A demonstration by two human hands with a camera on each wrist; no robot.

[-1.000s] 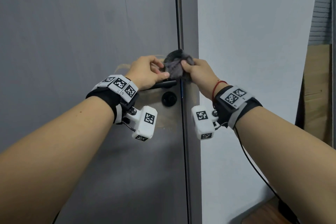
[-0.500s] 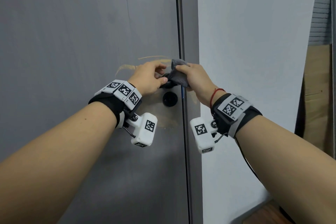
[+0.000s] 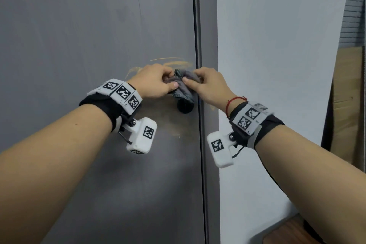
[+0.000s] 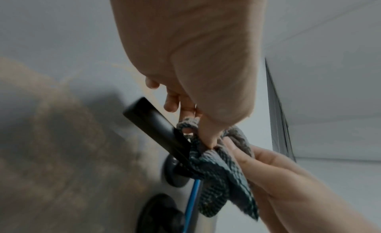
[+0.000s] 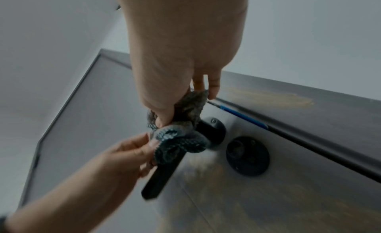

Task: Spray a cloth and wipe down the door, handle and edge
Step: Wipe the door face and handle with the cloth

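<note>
A grey door (image 3: 79,35) fills the left of the head view, with brownish smears around its black lever handle (image 4: 156,127) (image 5: 163,177). A crumpled grey cloth (image 3: 183,85) (image 4: 218,176) (image 5: 179,138) is bunched over the handle's inner end, near the door edge (image 3: 198,25). My left hand (image 3: 156,83) pinches the cloth from the left with thumb and fingers. My right hand (image 3: 206,85) grips it from the right. Most of the handle is hidden behind the hands in the head view.
A round black lock plate (image 3: 185,108) (image 5: 247,156) sits just below the handle. A blue strip (image 5: 243,116) runs along the door's edge seam. The white wall (image 3: 277,65) stands to the right, with a brown board (image 3: 348,105) and wooden floor (image 3: 293,232) beyond.
Both hands and the cloth dropped from above the handle and settled onto it. The left hand, which was holding the handle, now pinches the cloth together with the right.
</note>
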